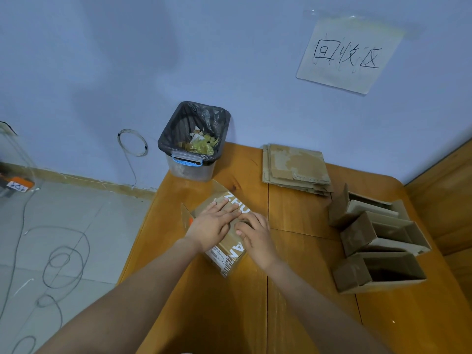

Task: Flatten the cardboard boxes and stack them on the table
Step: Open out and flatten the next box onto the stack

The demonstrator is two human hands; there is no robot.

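Observation:
A brown cardboard box [231,247] with white lettering lies pressed down on the wooden table [293,290] near its left edge. My left hand [213,224] presses flat on its top with straight fingers. My right hand [255,235] presses beside it, fingers spread on the same box. A stack of flattened cardboard [296,167] lies at the back of the table. Three open, unflattened boxes stand at the right: one far [362,208], one middle [383,233] and one near [375,273].
A clear bin with a black liner [194,139] holding scraps stands on the table's back left corner. A paper sign [347,54] hangs on the wall. Cables [58,261] coil on the tiled floor to the left. A wooden panel [444,190] borders the right side.

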